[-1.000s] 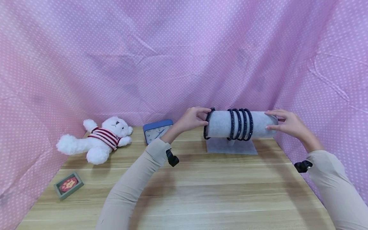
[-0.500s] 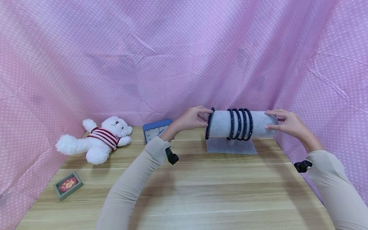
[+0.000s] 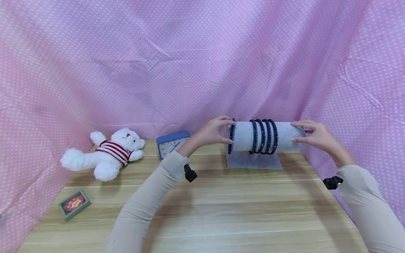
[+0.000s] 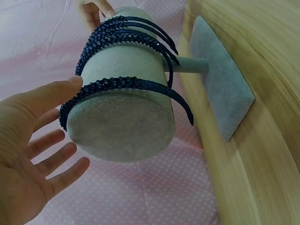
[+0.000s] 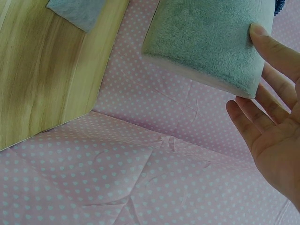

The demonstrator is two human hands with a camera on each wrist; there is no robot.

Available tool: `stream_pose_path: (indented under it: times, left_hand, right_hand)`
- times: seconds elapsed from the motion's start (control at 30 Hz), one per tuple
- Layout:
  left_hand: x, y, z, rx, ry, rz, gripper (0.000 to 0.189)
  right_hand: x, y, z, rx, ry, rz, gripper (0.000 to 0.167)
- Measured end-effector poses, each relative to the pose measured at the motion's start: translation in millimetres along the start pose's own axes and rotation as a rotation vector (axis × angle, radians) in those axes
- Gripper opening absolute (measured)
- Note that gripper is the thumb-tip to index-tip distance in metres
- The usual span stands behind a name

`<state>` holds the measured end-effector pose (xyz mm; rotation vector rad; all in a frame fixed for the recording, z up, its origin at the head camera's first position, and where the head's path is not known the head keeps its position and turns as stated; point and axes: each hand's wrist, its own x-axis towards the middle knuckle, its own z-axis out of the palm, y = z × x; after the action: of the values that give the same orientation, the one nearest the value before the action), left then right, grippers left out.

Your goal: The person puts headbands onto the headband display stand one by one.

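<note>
Across the raised grey roll of a headband stand [image 3: 286, 135] sit several dark blue beaded headbands [image 3: 269, 137]. One separate beaded headband [image 4: 117, 84] is near the roll's left end. My left hand [image 3: 212, 131] holds this headband, thumb at the near side and index finger over the top; in the left wrist view the index fingertip is hidden behind it and the other fingers are spread. At the opposite end, my right hand [image 3: 319, 137] grips the roll, its thumb [image 5: 260, 33] on the grey plush and the fingers around the far side.
To the left lies a white teddy bear [image 3: 110, 154] in a striped sweater. A blue clock [image 3: 167, 146] stands behind my left forearm. A small framed paw print [image 3: 74, 204] lies at the wooden table's [image 3: 221, 211] left side. Pink dotted cloth [image 3: 196, 63] hangs around it.
The left-end headband has shifted slightly right along the roll and stands straighter. My left hand has followed it, with thumb and index finger wider apart. The right hand has stayed in place.
</note>
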<state>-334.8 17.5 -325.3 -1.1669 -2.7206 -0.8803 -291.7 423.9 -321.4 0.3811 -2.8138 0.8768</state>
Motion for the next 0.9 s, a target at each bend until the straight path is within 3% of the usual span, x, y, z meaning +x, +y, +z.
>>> stream_pose_path:
  times: [0.33, 0.9]
  left_hand:
    - [0.6, -1.6, 3.5, 0.087, 0.017, 0.036, 0.067]
    - [10.0, -3.5, 11.1, 0.084, 0.043, 0.042, 0.064]
  right_hand:
    - [1.0, 0, 0, -0.007, 0.009, -0.015, 0.063]
    - [1.7, 4, 1, -0.001, 0.004, -0.018, 0.064]
